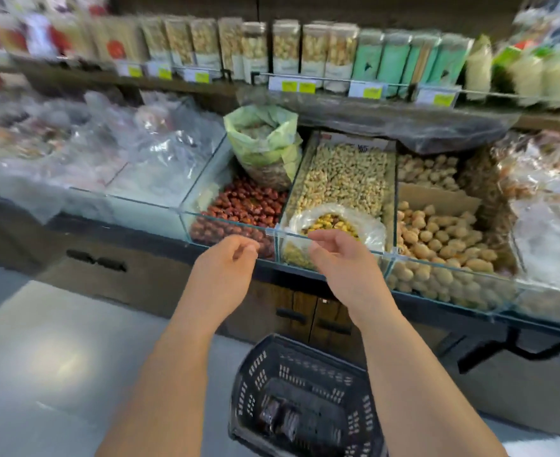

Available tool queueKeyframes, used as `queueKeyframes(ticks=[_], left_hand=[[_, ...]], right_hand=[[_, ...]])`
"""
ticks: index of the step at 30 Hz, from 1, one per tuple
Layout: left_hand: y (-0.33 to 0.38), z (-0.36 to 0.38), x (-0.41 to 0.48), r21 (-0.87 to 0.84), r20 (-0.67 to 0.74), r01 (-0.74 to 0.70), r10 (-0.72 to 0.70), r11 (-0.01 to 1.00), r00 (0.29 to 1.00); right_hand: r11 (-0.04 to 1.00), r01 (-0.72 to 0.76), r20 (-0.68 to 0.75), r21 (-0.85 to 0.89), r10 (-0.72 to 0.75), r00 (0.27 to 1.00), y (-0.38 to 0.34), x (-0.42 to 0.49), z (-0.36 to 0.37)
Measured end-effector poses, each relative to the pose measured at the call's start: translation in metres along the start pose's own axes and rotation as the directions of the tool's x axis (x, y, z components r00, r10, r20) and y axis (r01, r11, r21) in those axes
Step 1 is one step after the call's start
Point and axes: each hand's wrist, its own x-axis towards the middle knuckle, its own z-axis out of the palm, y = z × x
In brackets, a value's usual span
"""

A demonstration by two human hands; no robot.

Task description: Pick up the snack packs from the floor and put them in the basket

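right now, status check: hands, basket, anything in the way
Left hand and right hand both empty, fingers loosely curled, up by glass bins. Basket on floor between forearms, dark packs inside. No loose packs in view.

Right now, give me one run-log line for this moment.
left hand: raised, empty | right hand: raised, empty | basket: on floor, dark packs inside | loose packs: none in view

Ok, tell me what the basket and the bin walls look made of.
Basket: dark moulded plastic, matte, judging by its rows of punched slots. Bin walls: clear and glossy with greenish edges, so glass or acrylic; I cannot tell which.
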Motion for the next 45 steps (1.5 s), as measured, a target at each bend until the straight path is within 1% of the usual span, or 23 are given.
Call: queueKeyframes(ticks=[2,5,7,10,14,18,22,26,30,33,36,40,45], left_hand=[[0.009,-0.022,-0.014,0.01,-0.08,-0.002,0.002,1.0,0.997],[0.015,-0.056,-0.036,0.083,-0.168,0.011,0.003,0.996,0.986],[0.012,-0.08,-0.049,0.128,-0.184,0.014,0.01,0.992,0.983],[-0.002,-0.117,-0.067,0.215,-0.165,0.056,-0.02,0.975,0.986],[-0.034,-0.168,-0.088,0.231,-0.198,0.114,-0.068,0.966,0.978],[-0.081,-0.227,-0.112,0.23,-0.222,0.183,-0.132,0.956,0.966],[-0.14,-0.287,-0.146,0.213,-0.296,0.293,-0.224,0.932,0.929],[-0.203,-0.34,-0.184,0.208,-0.362,0.424,-0.334,0.881,0.87],[-0.26,-0.373,-0.215,0.118,-0.401,0.526,-0.445,0.842,0.801],[-0.3,-0.385,-0.233,0.038,-0.396,0.599,-0.538,0.8,0.744],[-0.336,-0.39,-0.243,0.028,-0.357,0.673,-0.621,0.739,0.698],[-0.383,-0.403,-0.247,0.014,-0.344,0.779,-0.728,0.627,0.593],[-0.448,-0.43,-0.228,-0.032,-0.382,0.863,-0.804,0.504,0.456]], right_hand=[[0.996,0.067,0.078,-0.063,-0.062,0.995,-0.019,-0.006,-0.002],[0.971,0.166,0.19,-0.173,-0.132,0.973,-0.044,-0.015,0.007],[0.946,0.229,0.252,-0.228,-0.17,0.953,-0.06,-0.021,0.021],[0.887,0.359,0.346,-0.291,-0.252,0.904,-0.079,-0.03,0.053],[0.785,0.515,0.481,-0.345,-0.323,0.815,-0.103,-0.046,0.113],[0.748,0.582,0.557,-0.317,-0.35,0.753,-0.125,-0.072,0.188],[0.706,0.64,0.628,-0.303,-0.357,0.691,-0.14,-0.105,0.276],[0.687,0.674,0.692,-0.272,-0.347,0.633,-0.143,-0.139,0.367],[0.711,0.673,0.773,-0.204,-0.305,0.556,-0.134,-0.171,0.448],[0.713,0.676,0.82,-0.185,-0.267,0.507,-0.116,-0.19,0.505],[0.756,0.633,0.84,-0.17,-0.225,0.494,-0.097,-0.205,0.554],[0.779,0.606,0.868,-0.16,-0.182,0.462,-0.083,-0.212,0.613],[0.787,0.584,0.906,-0.197,-0.081,0.415,-0.07,-0.195,0.694]])
